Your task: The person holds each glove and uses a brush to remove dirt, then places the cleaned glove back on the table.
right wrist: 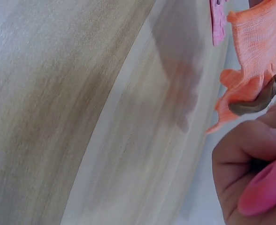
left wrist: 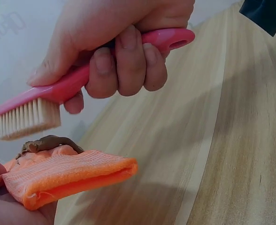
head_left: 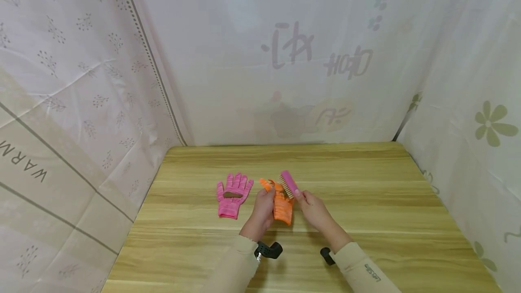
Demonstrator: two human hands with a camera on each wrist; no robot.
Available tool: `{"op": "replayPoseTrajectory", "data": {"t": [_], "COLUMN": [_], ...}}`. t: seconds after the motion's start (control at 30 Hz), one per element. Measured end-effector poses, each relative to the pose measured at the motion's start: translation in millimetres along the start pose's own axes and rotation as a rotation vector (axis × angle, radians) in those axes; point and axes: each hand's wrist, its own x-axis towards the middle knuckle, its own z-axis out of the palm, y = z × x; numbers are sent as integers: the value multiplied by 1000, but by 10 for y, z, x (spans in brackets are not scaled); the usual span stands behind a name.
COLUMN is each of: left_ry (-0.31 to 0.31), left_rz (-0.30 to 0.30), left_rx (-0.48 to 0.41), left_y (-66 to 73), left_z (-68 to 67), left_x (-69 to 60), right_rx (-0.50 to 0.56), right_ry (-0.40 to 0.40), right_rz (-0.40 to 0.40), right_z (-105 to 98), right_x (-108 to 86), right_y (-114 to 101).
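Head view shows me at a wood-grain surface (head_left: 366, 184), my right grip (head_left: 312, 210) wrapped around a pink brush (left wrist: 74, 84), thumb laid along its back, fingers curled round the handle, the slotted end jutting past the little-finger side of my fist. My left grip (head_left: 264, 207) holds an orange glove (head_left: 282, 210) between my two hands, lifted above the surface, its cuff toward me and its fingers pointing away. Seen from the left wrist, the cuff gapes slightly, and some of my left fingers lie beneath the fabric. On top of the glove, between my grips, rests a brown lump (left wrist: 51, 143), with the bristles (left wrist: 25, 119) poised just above it from my right. To the left of my left grip, a pink glove (head_left: 229, 210) lies flat on the surface, fingers spread and directed away from me, a brown patch (head_left: 233, 195) stretched across its middle; one edge of it also enters the right wrist view, past the orange glove. Behind my grips, pale sleeves (head_left: 232, 261) cover both forearms, with a black device (head_left: 269, 250) at my left wrist and a similar dark piece (head_left: 327, 256) at my right. Ahead of both grips, beyond the surface, hangs pale printed cloth (head_left: 228, 80).
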Motion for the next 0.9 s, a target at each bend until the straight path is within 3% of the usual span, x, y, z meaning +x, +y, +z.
{"op": "replayPoseTrajectory", "data": {"t": [0.4,0.6,0.9], "left_ry": [24,52,18], "left_rz": [-3,8,40], "left_rx": [-31,-31,-81], "left_y": [55,63,55], "left_z": [-47,-9,41], "left_x": [-7,-24,-15], "right_rx": [-37,-117,-245], "right_ry": [90,76,66], "right_rz": [-13,-53,-81], "right_z": [-101,-22,99], "right_x": [-1,-61,-101], "right_y": [7,-84,-140]}}
